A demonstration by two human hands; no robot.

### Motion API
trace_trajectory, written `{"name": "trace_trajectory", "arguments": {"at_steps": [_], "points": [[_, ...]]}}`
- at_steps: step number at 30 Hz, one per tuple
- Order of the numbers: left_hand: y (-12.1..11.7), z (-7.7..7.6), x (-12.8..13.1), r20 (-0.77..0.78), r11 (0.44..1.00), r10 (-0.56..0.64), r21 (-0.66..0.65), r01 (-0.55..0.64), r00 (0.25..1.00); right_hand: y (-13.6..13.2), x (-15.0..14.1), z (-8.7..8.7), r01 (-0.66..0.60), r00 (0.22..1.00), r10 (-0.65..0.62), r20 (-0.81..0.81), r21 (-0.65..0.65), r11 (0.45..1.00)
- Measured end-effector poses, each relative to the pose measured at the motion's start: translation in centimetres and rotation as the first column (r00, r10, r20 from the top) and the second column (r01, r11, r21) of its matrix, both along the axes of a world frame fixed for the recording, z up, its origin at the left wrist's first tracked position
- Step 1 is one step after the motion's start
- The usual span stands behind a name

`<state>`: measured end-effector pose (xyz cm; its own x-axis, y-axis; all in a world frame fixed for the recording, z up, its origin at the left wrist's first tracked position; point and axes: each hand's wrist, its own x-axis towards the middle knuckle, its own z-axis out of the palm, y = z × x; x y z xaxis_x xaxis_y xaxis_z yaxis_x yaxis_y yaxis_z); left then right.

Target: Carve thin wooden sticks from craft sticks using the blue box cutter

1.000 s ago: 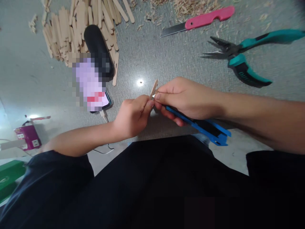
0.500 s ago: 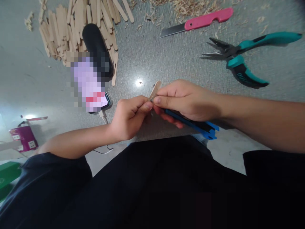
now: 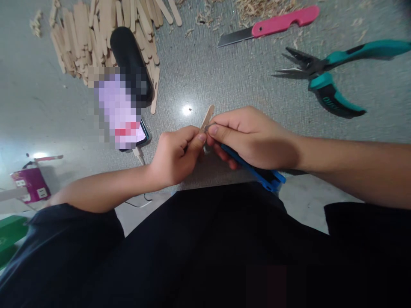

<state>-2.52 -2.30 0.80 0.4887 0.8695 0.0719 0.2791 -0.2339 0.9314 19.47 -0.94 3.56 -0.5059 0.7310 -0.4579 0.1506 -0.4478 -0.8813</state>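
My left hand [image 3: 176, 156] pinches a wooden craft stick [image 3: 208, 115] between thumb and fingers, its rounded upper end pointing up and slightly right. My right hand [image 3: 253, 139] is closed around a blue cutter knife [image 3: 271, 179], whose blue and black rear end sticks out below the palm. A thin grey metal edge shows by the right thumb, against the stick where the two hands meet. How far the metal goes into the wood is hidden by the fingers.
A pink folding knife [image 3: 285, 21], wood shavings [image 3: 266, 8] and teal-handled pliers [image 3: 313, 68] lie at the upper right. Upper left are a pile of craft sticks [image 3: 77, 38], a black case [image 3: 131, 64] and a plugged-in phone [image 3: 118, 111]. A purple power strip [image 3: 30, 184] sits far left.
My right hand has turned slightly, and the cutter's rear end has shifted left. More of the stick shows above the fingers. The view has moved a little.
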Motion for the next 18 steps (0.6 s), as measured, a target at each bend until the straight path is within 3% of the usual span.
{"name": "trace_trajectory", "arguments": {"at_steps": [6,9,18], "points": [[-0.21,0.01,-0.05,0.062,0.984,0.042,-0.177,-0.030,0.997,0.42,0.34,-0.42,0.048,0.975,-0.044,-0.217,0.012,0.999],[-0.18,-0.05,0.08,0.082,0.975,0.066,-0.218,-0.047,0.994,0.38,0.35,-0.48,0.049,0.987,-0.046,-0.153,0.016,0.999],[-0.20,0.00,0.10,0.048,0.987,0.057,-0.153,-0.049,0.997,0.38,-0.48,0.20,0.059,0.998,-0.059,0.025,-0.029,0.998]]}}
